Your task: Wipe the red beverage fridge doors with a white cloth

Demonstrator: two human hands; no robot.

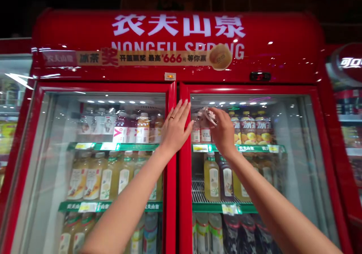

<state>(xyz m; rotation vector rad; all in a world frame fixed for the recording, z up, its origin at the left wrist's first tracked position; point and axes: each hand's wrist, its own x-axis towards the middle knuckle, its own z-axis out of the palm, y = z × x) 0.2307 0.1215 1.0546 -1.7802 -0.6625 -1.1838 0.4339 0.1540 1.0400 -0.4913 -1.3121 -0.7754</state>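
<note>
A tall red drinks fridge (283, 46) with two glass doors fills the view. My left hand (178, 124) lies flat with fingers stretched upward over the red frame of the left door (170, 163), near the gap between the doors. A ring shows on one of its fingers. My right hand (223, 129) is raised in front of the glass of the right door (294, 126), its fingers closed around a crumpled whitish cloth (208, 115). Whether the cloth touches the glass I cannot tell. Behind the glass, bottles (212, 176) stand on shelves with green edges.
A small orange-lit switch (170, 76) and a dark display (260, 76) sit above the doors. A beige promotional strip (135, 58) runs across the header. Other drinks coolers stand to the left (14, 95) and right (349, 107).
</note>
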